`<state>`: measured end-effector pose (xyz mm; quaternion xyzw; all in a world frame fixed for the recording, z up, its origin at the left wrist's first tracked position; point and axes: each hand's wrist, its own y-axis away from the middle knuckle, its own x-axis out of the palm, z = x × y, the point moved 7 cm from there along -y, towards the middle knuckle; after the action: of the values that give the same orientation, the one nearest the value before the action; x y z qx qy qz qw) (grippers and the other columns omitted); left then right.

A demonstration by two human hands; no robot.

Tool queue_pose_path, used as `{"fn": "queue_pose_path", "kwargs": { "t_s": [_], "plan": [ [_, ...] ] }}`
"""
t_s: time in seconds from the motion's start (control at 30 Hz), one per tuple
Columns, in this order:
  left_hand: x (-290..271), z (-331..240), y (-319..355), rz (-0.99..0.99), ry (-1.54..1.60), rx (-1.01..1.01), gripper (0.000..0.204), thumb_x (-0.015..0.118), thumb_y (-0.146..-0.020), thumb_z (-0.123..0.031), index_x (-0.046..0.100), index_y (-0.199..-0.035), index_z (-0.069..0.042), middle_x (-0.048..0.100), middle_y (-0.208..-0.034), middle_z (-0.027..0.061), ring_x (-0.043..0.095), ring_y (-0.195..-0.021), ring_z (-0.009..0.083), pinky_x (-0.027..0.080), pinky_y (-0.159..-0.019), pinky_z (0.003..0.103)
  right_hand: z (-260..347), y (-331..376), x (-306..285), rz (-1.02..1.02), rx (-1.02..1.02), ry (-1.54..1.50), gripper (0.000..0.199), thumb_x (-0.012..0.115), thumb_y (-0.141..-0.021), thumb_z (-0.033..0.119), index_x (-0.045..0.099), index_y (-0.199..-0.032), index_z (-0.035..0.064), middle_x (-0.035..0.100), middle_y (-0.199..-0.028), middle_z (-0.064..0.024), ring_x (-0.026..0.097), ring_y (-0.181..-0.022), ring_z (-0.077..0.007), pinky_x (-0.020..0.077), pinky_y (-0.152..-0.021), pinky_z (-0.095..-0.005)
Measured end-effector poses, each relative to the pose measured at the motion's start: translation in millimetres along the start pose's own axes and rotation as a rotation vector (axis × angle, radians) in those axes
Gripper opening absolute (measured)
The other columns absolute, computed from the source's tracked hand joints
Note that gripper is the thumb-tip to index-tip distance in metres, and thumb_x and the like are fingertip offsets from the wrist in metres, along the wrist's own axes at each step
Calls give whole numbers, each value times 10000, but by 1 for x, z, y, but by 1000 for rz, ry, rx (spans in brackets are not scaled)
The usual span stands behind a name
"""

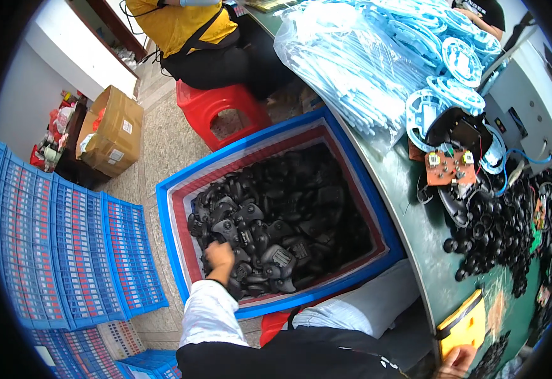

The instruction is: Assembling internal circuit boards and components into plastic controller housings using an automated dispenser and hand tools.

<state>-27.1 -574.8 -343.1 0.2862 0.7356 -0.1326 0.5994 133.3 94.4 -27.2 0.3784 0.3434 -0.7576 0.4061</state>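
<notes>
Down at the lower left, the left hand point(219, 257) reaches out from a white sleeve point(207, 312) into a large blue plastic crate with a red inner lining point(377, 218), fingers curled down among a heap of black moulded plastic controller shells point(282, 221); whether it has closed on one piece or merely rests on the pile I cannot tell. That forearm runs up from the lower edge, bent slightly inward toward the crate's near corner. At the bottom right edge, the right hand point(457, 361) shows only in part, its fingers against the lower corner of a flat yellow box with a dark edge point(462, 325) lying on the green worktable point(415, 215); its grip is also hard to judge. Further along the table lie small black round caps point(490, 234), a brown circuit board with wires point(447, 167) and clear bags of pale blue plastic rings point(377, 57). Left of the crate stand stacked blue slotted trays point(67, 252), with a cardboard box point(112, 132) beyond, and a red plastic stool point(222, 110) bearing another person in yellow.
</notes>
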Motion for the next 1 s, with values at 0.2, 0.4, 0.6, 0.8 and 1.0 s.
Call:
{"fn": "queue_pose_path", "kwargs": {
  "t_s": [0.2, 0.4, 0.6, 0.8, 1.0],
  "plan": [
    [-17, 319, -40, 250, -196, -529, 813, 634, -872, -436, 297, -1376, 106, 387, -1427, 286, 408, -1316, 443, 388, -1073, 481, -51, -3, 13, 15, 86, -349, 46, 512, -951, 18, 537, -989, 13, 491, -909, -18, 468, -794, -89, 375, -695, -200],
    [51, 317, -15, 101, -386, -898, 706, 536, -906, -358, 271, -1467, -21, 248, -1525, 233, 390, -1339, 405, 410, -1054, 529, 1, 6, -15, -102, 29, -220, 39, 578, -870, 19, 570, -905, 5, 542, -836, -38, 529, -716, -113, 434, -629, -242],
    [58, 117, 15, 48, -48, -79, 719, 635, -867, -178, 257, -1460, -29, 179, -1530, 299, 355, -1337, 473, 350, -1085, 511, 38, 12, -23, -152, -81, 0, 90, 646, -768, -20, 609, -842, 17, 614, -826, -100, 601, -771, -232, 484, -692, -320],
    [-35, -176, 156, 71, 529, 1050, 600, 578, -889, -111, 334, -1422, 16, 184, -1547, 258, 236, -1411, 424, 229, -1151, 472, 19, 34, -47, -187, -78, 8, 100, 696, -762, 34, 639, -844, 34, 669, -908, -106, 617, -862, -286, 491, -778, -373],
    [-157, -305, 290, 36, 800, 1660, 537, 603, -859, -45, 404, -1352, 26, 244, -1516, 271, 281, -1380, 450, 244, -1137, 489, -11, 53, -68, -310, -54, 2, 88, 689, -774, 45, 643, -848, 43, 675, -922, -103, 627, -885, -294, 492, -793, -383]
  ]
}}
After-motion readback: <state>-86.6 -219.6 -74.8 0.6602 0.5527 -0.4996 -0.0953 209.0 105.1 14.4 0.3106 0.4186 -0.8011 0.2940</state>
